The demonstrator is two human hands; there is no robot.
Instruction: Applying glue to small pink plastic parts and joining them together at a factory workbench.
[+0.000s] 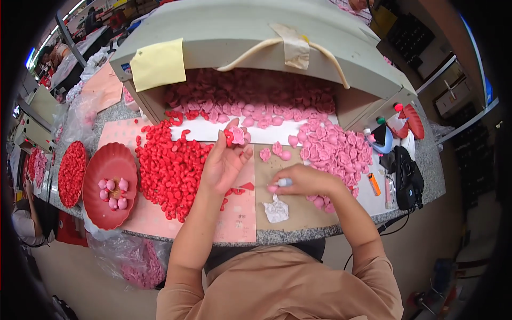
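Observation:
My left hand (220, 166) is raised above the heap of red pieces (173, 165), palm turned up. Its fingers hold a small pink piece (236, 134) with a red piece (229, 140) against it. Lower down over the brown paper, my right hand (298, 180) is closed around a small whitish cylinder (285, 182), like the end of a bottle; the rest of it is hidden. A small rounded pink piece (272, 189) is at its fingertips. Just below lies a crumpled white tissue (276, 210). A heap of pink shell-like pieces (336, 152) spreads to the right.
A grey hooded box (256, 40) stands ahead, with pink pieces inside. At left, a red scalloped dish (96, 208) holds several pink-and-red assembled pieces, beside another dish of red pieces (72, 173). An orange lighter (374, 184) and a black bag (408, 178) lie at right.

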